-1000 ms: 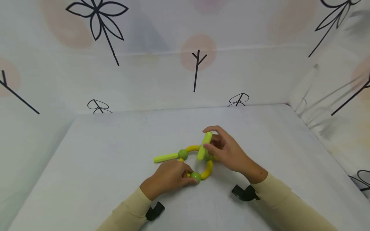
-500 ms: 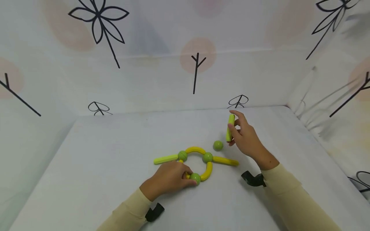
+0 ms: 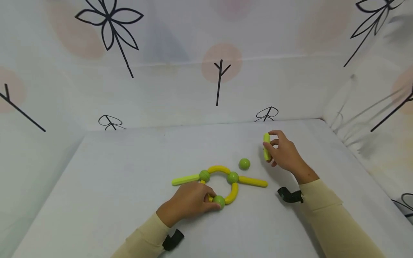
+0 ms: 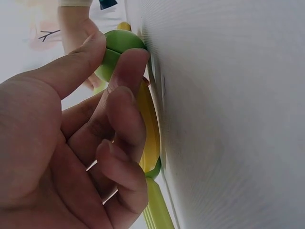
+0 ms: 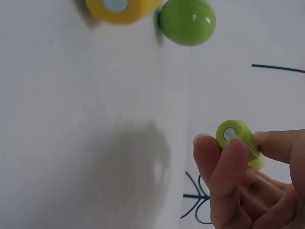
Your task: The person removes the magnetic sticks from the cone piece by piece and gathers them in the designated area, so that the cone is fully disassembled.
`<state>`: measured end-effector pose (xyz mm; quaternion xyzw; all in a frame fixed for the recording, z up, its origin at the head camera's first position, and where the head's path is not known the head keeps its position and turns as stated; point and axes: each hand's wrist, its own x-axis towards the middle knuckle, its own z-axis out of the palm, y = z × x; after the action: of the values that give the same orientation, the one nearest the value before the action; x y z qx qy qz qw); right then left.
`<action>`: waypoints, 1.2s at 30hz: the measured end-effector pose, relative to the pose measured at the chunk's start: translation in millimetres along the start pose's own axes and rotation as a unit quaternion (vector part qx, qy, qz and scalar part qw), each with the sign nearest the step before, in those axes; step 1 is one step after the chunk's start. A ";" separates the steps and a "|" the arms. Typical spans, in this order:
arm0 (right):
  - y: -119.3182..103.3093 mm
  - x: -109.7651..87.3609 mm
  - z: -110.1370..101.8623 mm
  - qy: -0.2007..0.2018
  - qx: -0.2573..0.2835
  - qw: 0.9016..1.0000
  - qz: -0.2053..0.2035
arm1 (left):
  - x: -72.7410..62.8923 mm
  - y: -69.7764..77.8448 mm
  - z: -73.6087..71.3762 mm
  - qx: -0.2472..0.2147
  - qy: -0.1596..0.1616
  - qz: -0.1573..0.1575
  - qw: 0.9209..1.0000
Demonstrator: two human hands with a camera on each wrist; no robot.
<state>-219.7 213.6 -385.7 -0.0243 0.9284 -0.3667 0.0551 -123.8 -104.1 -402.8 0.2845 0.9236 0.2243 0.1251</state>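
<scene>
The lime rod (image 3: 266, 138) is hovering above the tabletop (image 3: 129, 157), to the right of the loose green ball (image 3: 244, 164), and the right hand (image 3: 285, 152) is pinching it between thumb and fingers. Nearer to the person, the left hand (image 3: 191, 198) is gripping the front ball (image 3: 219, 201) of the yellow-and-green ring (image 3: 232, 193). For good control, I am advising to steady the ring gently and keep the rod's pale end disc (image 5: 229, 132) uncovered.

Your left hand (image 3: 188, 199)'s sitting just past 6 o'clock, thumb (image 4: 74, 67) and index finger (image 4: 131, 69) pinching, left forearm (image 3: 142, 234) at 7. Your right hand (image 3: 284, 152)'s pinching too, up between 3 and 4.
</scene>
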 end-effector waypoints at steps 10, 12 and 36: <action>18.7 7.6 -4.1 -0.041 -0.028 0.998 0.034 | 0.9 0.3 1.4 -0.007 0.013 0.010 1.000; 20.8 8.2 -3.5 -0.052 -0.042 0.997 0.036 | 1.5 1.4 1.8 -0.009 0.011 0.008 1.000; 21.0 8.6 13.1 -0.055 -0.093 0.994 0.020 | 0.5 -2.1 1.5 -0.005 0.006 -0.009 1.000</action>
<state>-226.7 219.3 -410.3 -0.0313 0.9544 -0.2756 0.1107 -124.7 -104.8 -405.1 0.2745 0.9257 0.2293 0.1227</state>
